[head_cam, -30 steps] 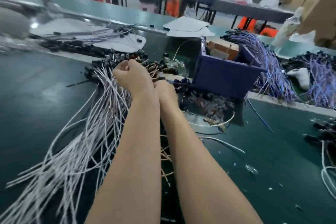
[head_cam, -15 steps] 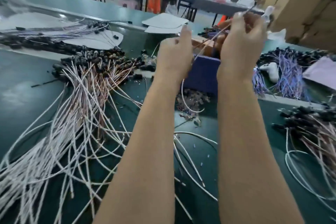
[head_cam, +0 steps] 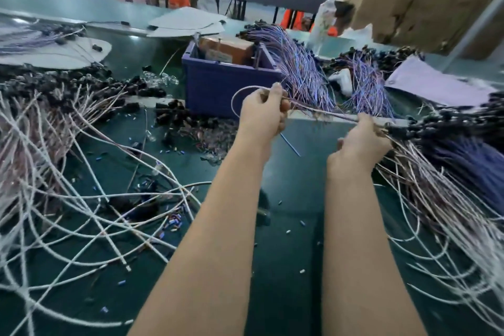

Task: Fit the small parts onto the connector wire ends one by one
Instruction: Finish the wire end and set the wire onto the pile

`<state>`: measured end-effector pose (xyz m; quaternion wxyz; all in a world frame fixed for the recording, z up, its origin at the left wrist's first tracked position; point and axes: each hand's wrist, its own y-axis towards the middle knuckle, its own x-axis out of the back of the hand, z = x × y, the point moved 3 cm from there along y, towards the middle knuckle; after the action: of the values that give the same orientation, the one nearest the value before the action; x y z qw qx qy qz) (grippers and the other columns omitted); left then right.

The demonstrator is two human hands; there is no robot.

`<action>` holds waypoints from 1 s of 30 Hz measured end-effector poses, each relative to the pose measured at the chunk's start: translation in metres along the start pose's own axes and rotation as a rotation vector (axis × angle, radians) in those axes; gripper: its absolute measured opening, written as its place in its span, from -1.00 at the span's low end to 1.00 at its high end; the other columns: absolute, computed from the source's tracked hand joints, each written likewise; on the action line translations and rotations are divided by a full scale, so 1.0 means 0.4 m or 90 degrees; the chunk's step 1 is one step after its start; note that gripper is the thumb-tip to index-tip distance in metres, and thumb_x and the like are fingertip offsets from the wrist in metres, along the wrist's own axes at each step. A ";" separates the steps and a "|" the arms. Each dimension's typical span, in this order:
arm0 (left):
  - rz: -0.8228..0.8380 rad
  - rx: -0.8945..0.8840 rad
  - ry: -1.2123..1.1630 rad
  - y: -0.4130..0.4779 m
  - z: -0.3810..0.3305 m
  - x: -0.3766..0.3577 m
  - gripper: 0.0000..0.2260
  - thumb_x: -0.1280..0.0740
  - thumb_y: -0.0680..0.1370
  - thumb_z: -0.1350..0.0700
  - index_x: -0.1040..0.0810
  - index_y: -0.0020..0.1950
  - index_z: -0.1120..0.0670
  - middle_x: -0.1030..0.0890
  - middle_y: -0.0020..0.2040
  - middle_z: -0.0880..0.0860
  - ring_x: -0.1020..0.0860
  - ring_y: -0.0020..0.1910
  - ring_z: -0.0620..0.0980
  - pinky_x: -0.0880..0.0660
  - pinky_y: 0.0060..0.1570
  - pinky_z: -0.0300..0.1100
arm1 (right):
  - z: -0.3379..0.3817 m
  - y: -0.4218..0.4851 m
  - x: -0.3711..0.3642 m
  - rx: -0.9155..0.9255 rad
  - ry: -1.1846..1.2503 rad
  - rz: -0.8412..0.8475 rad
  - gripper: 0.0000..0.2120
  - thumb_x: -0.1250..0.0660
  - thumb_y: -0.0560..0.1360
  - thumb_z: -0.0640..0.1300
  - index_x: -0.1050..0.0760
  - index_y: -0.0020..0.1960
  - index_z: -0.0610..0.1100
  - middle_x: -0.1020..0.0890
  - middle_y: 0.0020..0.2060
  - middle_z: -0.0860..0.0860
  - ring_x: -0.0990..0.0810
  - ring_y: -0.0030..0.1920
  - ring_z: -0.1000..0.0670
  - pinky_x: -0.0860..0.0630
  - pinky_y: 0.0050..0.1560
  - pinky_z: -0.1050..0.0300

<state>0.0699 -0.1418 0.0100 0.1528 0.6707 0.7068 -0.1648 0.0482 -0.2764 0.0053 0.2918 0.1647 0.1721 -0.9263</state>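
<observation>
One thin white connector wire stretches between my two hands above the green table. My left hand grips its looped end, and the loop arcs up to the left of my fist. My right hand pinches the other end, right against the pile of finished wires with black connectors on the right. A big heap of loose white wires covers the left side. Small loose parts lie heaped in front of the blue bin.
A blue bin holding a brown box stands behind my hands. Purple wire bundles drape beside it. White sheets lie at the back, a bottle farther right. Tiny parts dot the green table.
Both hands came down from in front of my face and shifted right. The wire is now pulled out level toward the right-hand pile.
</observation>
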 end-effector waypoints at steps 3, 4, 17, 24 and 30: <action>-0.052 -0.085 0.186 0.011 0.008 0.025 -0.72 -0.20 0.64 0.15 -0.43 -0.27 0.11 -0.47 -0.41 0.01 -0.36 -0.49 -0.12 -0.34 -0.37 -0.23 | 0.007 0.022 0.017 0.063 0.019 -0.067 -0.71 -0.37 0.50 -0.09 -0.28 0.05 -0.16 -0.49 -0.07 0.00 -0.52 -0.12 -0.01 -0.47 -0.10 0.19; -0.067 -0.113 0.234 0.014 0.006 0.034 -0.72 -0.21 0.63 0.14 -0.44 -0.28 0.10 -0.49 -0.41 0.00 -0.39 -0.46 -0.10 -0.38 -0.29 -0.18 | 0.013 0.022 0.014 0.105 0.024 -0.070 -0.64 -0.37 0.51 -0.06 -0.27 0.13 -0.18 -0.44 -0.11 0.07 -0.51 -0.15 0.08 -0.46 -0.16 0.32; -0.106 -0.293 0.315 -0.010 -0.094 0.062 -0.79 -0.22 0.63 0.11 -0.48 -0.20 0.09 -0.56 -0.40 -0.07 -0.45 -0.53 -0.24 -0.51 -0.22 -0.15 | 0.044 -0.075 -0.095 0.443 -0.757 0.132 -0.60 -0.21 0.54 -0.02 -0.40 0.37 0.11 0.01 0.55 -0.04 0.15 0.52 -0.26 0.04 0.48 -0.25; -0.111 -0.288 0.510 -0.006 -0.130 0.069 -0.80 -0.23 0.62 0.08 -0.53 -0.14 0.13 -0.63 -0.26 0.04 -0.51 -0.36 -0.10 -0.49 -0.13 -0.21 | 0.020 -0.065 -0.086 0.419 -0.757 0.131 -0.61 -0.22 0.54 0.02 -0.42 0.34 -0.02 -0.16 0.51 -0.09 0.04 0.52 -0.21 0.02 0.47 -0.24; -0.126 -0.276 0.549 0.002 -0.132 0.089 -0.68 -0.18 0.64 0.09 -0.45 -0.31 0.10 -0.47 -0.39 -0.01 -0.42 -0.41 -0.11 -0.30 -0.30 -0.29 | -0.049 -0.161 -0.182 0.268 -0.472 0.626 -0.49 -0.11 0.62 0.10 -0.47 -0.32 -0.23 -0.50 -0.45 -0.05 -0.49 -0.39 -0.02 -0.46 -0.22 -0.02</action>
<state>0.0691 -0.0869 0.0420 -0.0338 0.5600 0.7842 0.2651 0.0702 -0.1835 0.0316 0.6835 -0.0527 -0.2206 -0.6938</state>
